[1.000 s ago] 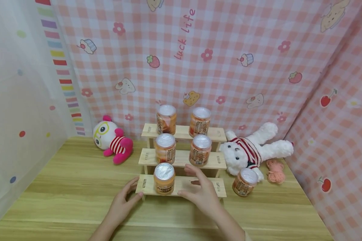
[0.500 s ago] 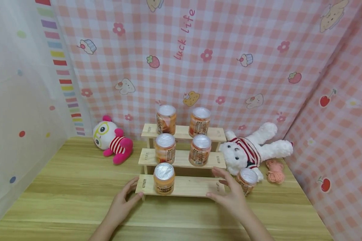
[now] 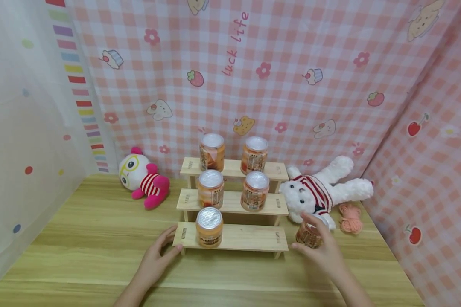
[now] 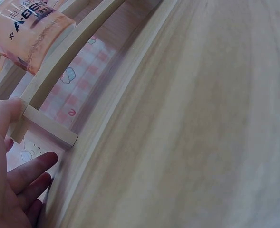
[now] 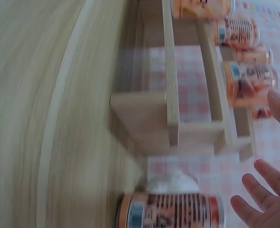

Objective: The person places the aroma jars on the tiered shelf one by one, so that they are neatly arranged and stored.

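A three-step wooden shelf (image 3: 246, 237) bears several orange cans with silver lids. One can (image 3: 209, 233) stands on its lowest step, left of the middle. My left hand (image 3: 157, 256) lies at that step's left end. In the left wrist view, its thumb (image 4: 6, 111) touches the wood while the other fingers stay extended. To the right of the shelf, a loose can (image 3: 306, 237) stands on the table, partly hidden by my right hand (image 3: 324, 251). The right fingers are spread around the can's near side. In the right wrist view they look apart from that can (image 5: 173, 211).
A white plush toy (image 3: 311, 194) in a striped top lies behind the loose can. Beside it is a bundle of pink yarn (image 3: 351, 218). Left of the shelf sits a pink-and-white plush toy (image 3: 146, 181). Checked cloth (image 3: 276, 98) hangs close behind the shelf.
My right hand has moved right, from in front of the lowest step to the loose can. My left hand stays at the shelf's end. The cans on the shelf have not moved.
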A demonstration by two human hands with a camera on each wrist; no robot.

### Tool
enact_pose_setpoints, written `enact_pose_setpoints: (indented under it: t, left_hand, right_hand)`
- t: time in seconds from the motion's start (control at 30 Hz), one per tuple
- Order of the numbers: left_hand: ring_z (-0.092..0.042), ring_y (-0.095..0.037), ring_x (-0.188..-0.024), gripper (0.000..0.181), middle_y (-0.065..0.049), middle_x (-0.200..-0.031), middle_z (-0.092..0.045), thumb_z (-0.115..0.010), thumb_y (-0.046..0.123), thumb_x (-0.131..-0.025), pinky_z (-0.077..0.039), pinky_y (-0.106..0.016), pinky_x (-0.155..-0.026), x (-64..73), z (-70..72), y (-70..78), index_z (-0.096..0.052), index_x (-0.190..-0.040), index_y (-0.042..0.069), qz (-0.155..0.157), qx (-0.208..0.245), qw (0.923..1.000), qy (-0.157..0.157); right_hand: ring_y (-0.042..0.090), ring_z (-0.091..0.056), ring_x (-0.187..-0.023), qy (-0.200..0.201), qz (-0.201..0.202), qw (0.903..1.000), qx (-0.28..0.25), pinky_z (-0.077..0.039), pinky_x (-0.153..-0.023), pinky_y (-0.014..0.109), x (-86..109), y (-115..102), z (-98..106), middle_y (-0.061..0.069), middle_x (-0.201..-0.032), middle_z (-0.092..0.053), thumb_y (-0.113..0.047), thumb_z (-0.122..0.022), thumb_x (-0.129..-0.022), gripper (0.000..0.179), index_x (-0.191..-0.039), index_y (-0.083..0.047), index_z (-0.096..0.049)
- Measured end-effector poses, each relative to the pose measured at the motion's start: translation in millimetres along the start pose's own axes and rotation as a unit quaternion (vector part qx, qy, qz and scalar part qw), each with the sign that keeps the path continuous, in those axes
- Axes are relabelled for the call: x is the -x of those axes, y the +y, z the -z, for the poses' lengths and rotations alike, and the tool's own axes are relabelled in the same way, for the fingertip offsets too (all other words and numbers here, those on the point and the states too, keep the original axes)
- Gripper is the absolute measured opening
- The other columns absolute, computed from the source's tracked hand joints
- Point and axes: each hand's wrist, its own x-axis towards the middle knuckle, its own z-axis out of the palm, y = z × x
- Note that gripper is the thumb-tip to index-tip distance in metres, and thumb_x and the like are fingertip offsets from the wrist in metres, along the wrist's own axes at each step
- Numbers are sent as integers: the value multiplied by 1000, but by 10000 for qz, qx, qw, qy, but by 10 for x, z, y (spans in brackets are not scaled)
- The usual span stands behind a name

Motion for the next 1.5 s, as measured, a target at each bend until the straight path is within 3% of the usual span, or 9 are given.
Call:
enact_pose_setpoints:
  t: [0.3,0.6,0.77,0.93,1.1,1.2,1.33,1.5]
  left_hand:
    - [-54,-33,-116,59,-18,-121,-62,-71,13,-87,-28,-61,-102,-16,-6,5,-46,-140,11,45,-107,9999,26]
    - [-54,-33,-116,59,-18,-122,-62,-71,12,-87,-28,-61,-102,-11,-10,6,-46,-140,9,15,-123,9999,47]
    - [-54,-31,-116,59,-15,-122,-62,-71,16,-87,-28,-61,-102,-4,6,-1,-47,-140,13,-43,-20,10000,8]
    - [-54,-31,-116,59,-15,-122,-62,-71,17,-87,-28,-61,-102,0,9,0,-47,-140,13,-49,9,10000,14]
    - [-54,-30,-116,59,-14,-123,-62,-71,16,-87,-29,-61,-102,0,0,0,-46,-141,12,-42,-30,10000,12]
    - [-54,-30,-116,59,-14,-123,-62,-71,17,-88,-29,-60,-102,2,-6,4,-46,-141,11,-34,-34,10000,7]
    - [-54,-29,-116,58,-14,-123,-62,-71,18,-88,-29,-58,-103,9,0,28,-47,-141,13,6,23,10000,4]
    - [-53,-30,-116,58,-14,-123,-62,-71,19,-88,-28,-59,-103,8,2,43,-47,-140,13,18,31,10000,-4]
  right_hand:
    - [-8,-35,-121,216,-169,9979,589,-28,-96,9,27,153,244,21,-131,-52,3,-85,-65,75,-131,2,-51]
    - [-7,-36,-119,273,-327,9954,862,-30,-93,14,26,369,312,18,-132,-52,-1,-87,-64,80,-134,0,-50]
    - [9,-43,-118,215,-426,9952,859,-34,-90,17,33,488,302,18,-133,-51,0,-86,-65,80,-135,-1,-48]
    - [24,-46,-116,141,-562,9959,697,-41,-91,30,47,556,283,20,-135,-48,1,-84,-68,79,-136,1,-45]
    - [33,-46,-114,91,-725,9961,492,-40,-89,16,78,638,252,24,-137,-44,2,-82,-70,78,-138,4,-42]
    - [22,-47,-113,80,-785,9959,450,-36,-86,8,99,687,229,24,-137,-43,3,-82,-71,79,-138,5,-40]
    - [-1,-46,-103,49,-882,9955,335,-41,-82,10,118,729,205,24,-133,-44,5,-80,-72,78,-139,6,-38]
    - [-5,-49,-94,64,-1009,9948,-92,-49,-77,15,132,742,174,25,-128,-45,10,-77,-73,77,-139,5,-37]
